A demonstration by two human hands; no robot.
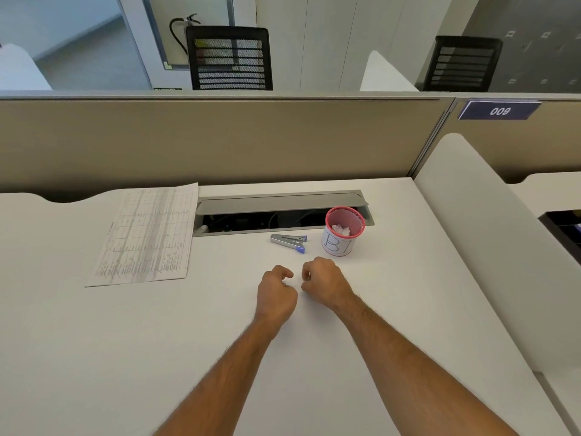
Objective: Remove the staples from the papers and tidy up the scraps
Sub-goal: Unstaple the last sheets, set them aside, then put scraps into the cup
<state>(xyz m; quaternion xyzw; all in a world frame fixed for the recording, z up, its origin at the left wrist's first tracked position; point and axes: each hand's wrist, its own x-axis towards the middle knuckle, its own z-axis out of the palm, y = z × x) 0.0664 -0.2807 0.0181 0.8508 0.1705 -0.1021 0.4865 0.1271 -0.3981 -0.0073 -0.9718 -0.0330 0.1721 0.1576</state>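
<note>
The big white desk (314,357) holds everything. The papers (144,234) lie flat on the far left side of it, well apart from both hands, with their long side running away from the person. A pink cup (342,231) stands past the right hand, with white scraps (341,229) inside it. The staple remover (289,241) lies just left of the cup, flat on the desk, with its long side going left to right and its blue tips pointing at the cup.

The left hand (276,294) and the right hand (323,283) sit close together on the desk, near the tool. Both have their fingers curled in. They may be pinching a tiny scrap or staple, but it is too small to tell.

The cup is nearest the right hand, so I think that hand drops any bits in there
</note>
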